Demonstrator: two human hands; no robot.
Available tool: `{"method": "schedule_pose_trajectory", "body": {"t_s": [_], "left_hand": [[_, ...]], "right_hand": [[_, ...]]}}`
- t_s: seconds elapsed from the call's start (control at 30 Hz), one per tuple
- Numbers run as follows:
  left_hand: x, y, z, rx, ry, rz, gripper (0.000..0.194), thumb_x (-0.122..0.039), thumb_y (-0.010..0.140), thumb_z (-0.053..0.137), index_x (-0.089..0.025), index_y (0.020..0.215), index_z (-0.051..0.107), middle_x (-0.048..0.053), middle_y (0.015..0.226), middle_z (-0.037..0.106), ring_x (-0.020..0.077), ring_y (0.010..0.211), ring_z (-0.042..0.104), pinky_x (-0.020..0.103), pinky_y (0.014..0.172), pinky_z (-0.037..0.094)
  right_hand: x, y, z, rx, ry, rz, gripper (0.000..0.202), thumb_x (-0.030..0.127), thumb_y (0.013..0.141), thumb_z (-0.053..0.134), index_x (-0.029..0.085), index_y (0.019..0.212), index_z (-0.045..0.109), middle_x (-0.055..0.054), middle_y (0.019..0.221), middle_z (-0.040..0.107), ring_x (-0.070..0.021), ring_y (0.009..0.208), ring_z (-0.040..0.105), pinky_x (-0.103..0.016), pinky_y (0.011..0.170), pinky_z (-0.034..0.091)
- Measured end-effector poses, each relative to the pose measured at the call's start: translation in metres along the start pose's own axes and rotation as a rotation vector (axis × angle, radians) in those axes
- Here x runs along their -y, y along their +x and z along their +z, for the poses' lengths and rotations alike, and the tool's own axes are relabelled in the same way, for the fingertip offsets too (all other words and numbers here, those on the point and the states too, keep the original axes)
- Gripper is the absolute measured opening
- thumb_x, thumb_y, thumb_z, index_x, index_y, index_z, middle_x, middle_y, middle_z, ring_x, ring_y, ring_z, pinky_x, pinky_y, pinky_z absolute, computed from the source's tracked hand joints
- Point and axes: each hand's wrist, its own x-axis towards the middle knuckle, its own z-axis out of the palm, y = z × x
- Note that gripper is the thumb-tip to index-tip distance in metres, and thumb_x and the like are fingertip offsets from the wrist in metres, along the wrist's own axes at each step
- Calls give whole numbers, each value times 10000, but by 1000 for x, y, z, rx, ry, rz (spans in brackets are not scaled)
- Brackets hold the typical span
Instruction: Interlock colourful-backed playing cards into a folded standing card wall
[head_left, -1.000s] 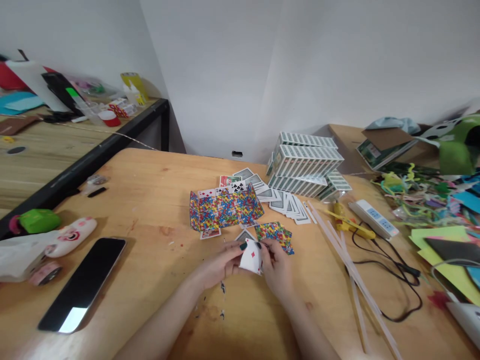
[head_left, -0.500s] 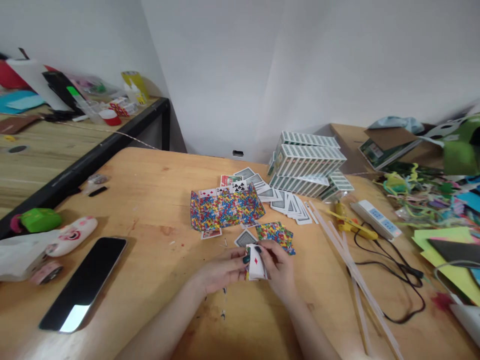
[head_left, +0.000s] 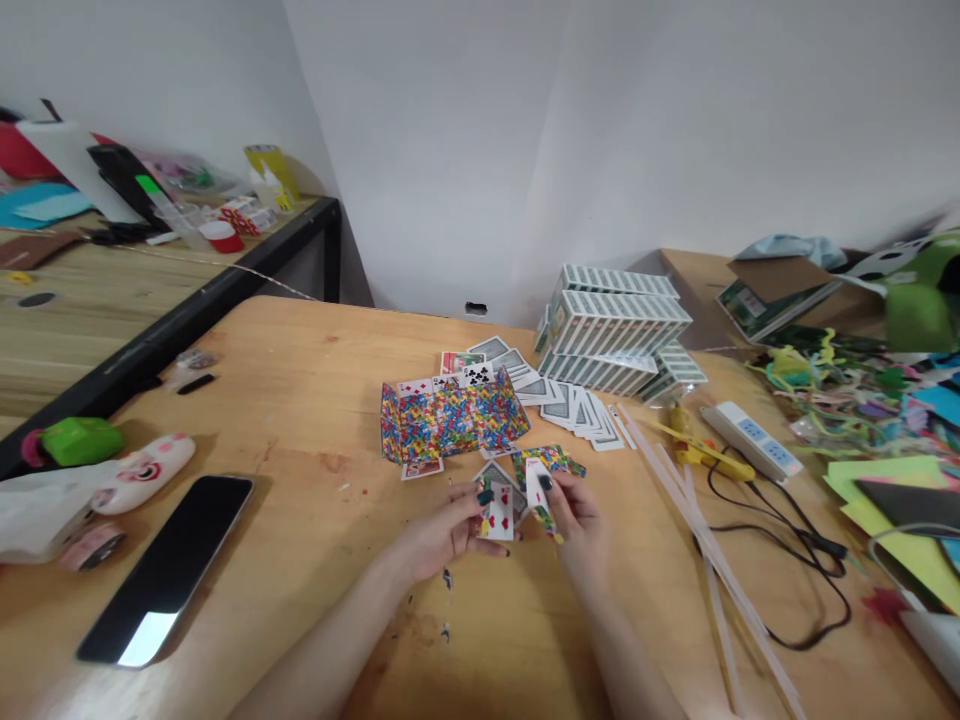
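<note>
My left hand [head_left: 448, 528] pinches a playing card with red hearts [head_left: 501, 513] between thumb and fingers. A second card with a red mark and a colorful patterned part [head_left: 537, 492] is gripped in my right hand [head_left: 577, 520], slightly apart from the first. Beneath and behind them lies a face-down grey card [head_left: 491, 470]. Colorful patterned pieces [head_left: 551, 459] rest just beyond my right hand. Farther back stands a folded panel with a multicolored pattern [head_left: 454, 420], with playing cards showing along its upper edge.
Face-down cards [head_left: 577, 408] fan out before stacked striped boxes [head_left: 619, 320]. A yellow glue gun [head_left: 705, 450], power strip [head_left: 754, 440], black cable and translucent sticks [head_left: 709, 540] lie right. A phone [head_left: 169, 570] and a white toy [head_left: 146, 472] lie left.
The hands have moved apart. The diamond card at the front earlier is now separate in my right hand, and a hearts card shows in my left.
</note>
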Motion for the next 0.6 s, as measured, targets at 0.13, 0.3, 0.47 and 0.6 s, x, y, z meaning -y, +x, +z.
{"method": "schedule_pose_trajectory", "body": {"t_s": [0.13, 0.3, 0.47, 0.6], "left_hand": [[-1, 5, -3, -182, 260, 264, 325, -384, 621, 708, -146, 742, 522, 26, 751, 598, 142, 697, 585, 289, 659, 494], [-3, -3, 6, -244, 786, 630, 167, -252, 696, 636, -166, 680, 493, 108, 1095, 550, 219, 1038, 520, 337, 843, 446], [7, -6, 7, -342, 1214, 690, 74, -177, 708, 592, -193, 743, 530, 103, 1181, 520, 232, 1104, 491, 393, 925, 397], [10, -4, 2, -351, 1315, 704, 85, -159, 723, 564, -202, 791, 535, 89, 1202, 510, 220, 1113, 489, 382, 925, 410]], "right_hand": [[-6, 5, -1, -65, 12, 14, 290, 398, 756, 551, 173, 937, 577, -81, 894, 632, -183, 725, 585, -304, 604, 495], [-11, 4, 3, -43, -43, -58, 196, 325, 745, 538, 188, 885, 552, -63, 868, 606, -193, 796, 575, -315, 673, 481], [-1, -5, 9, 119, -106, -79, 106, 276, 759, 504, 210, 839, 486, -14, 766, 540, -160, 701, 528, -264, 622, 462], [14, -13, 12, 310, -22, -53, 104, 305, 797, 485, 223, 853, 455, -7, 820, 537, -149, 738, 531, -244, 660, 464]]}}
